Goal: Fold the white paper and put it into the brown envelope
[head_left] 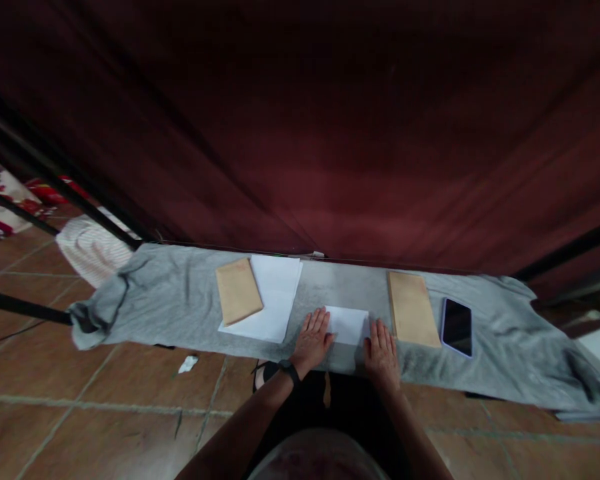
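Note:
A small white sheet of paper [349,325] lies flat on the grey cloth in front of me; whether it is folded I cannot tell. My left hand [313,340] rests flat at its left edge, fingers stretched out, with a dark band on the wrist. At the right edge of the paper lies my right hand [381,353], also flat with its fingers extended. Neither hand grips anything. Right of my right hand is a stack of brown envelopes [414,309]. To the left, another brown envelope [239,291] partly covers larger white sheets [279,293].
A grey cloth [167,293] covers the long narrow surface. A phone [457,327] lies at the right. Behind hangs a dark red curtain [305,147]. Black metal bars [25,307] stand at the left. On the tiled floor [130,427] lies a crumpled white scrap [188,364].

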`<state>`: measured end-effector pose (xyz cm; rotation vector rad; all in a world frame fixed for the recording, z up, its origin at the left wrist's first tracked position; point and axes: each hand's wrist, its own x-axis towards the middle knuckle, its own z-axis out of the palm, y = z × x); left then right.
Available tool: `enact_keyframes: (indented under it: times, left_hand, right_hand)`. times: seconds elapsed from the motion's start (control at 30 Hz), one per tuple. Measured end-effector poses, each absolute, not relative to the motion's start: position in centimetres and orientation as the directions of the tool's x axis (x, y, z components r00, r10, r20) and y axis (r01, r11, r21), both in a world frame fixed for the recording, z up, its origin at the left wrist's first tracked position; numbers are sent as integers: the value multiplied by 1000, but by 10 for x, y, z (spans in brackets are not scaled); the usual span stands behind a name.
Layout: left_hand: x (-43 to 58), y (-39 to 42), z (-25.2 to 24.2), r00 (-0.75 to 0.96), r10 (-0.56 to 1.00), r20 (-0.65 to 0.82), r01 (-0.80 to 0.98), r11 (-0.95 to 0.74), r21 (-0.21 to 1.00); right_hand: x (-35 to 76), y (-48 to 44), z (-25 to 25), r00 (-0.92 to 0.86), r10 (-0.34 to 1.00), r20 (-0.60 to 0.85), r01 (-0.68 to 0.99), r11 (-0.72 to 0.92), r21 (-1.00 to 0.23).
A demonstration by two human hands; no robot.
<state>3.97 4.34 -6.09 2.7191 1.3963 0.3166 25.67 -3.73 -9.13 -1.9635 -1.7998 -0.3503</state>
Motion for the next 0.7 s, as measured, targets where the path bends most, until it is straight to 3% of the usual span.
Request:
enact_keyframes:
  times: [0.1,0.17,0.3,0.43,0.6,0.7]
  left_hand:
    - [22,44,-54,592,781,201,757,-624,194]
    - [-1,51,-48,521,804,286,785,-583,210]
    - [-74,81,-36,107,874,474,900,-287,327]
    - [-153,114,-29,-399,855,331,871,241,427]
    - [-192,126,-26,-501,833,235,814,361,455]
    - [-196,127,-21,-551,821,149,727,384,569]
  right_hand:
    - [247,-34,-85,33,889,456,989,38,-146]
    - [240,-33,-83,-41,903,427,986,106,-131]
    - [233,-35,-82,-111,903,414,979,171,-111]
    - [233,-37,-79,-127,894,430,974,195,-119]
    - [231,-37,-72,-128,894,429,969,205,-139]
    - [230,-37,-72,-116,897,426,970,195,-146]
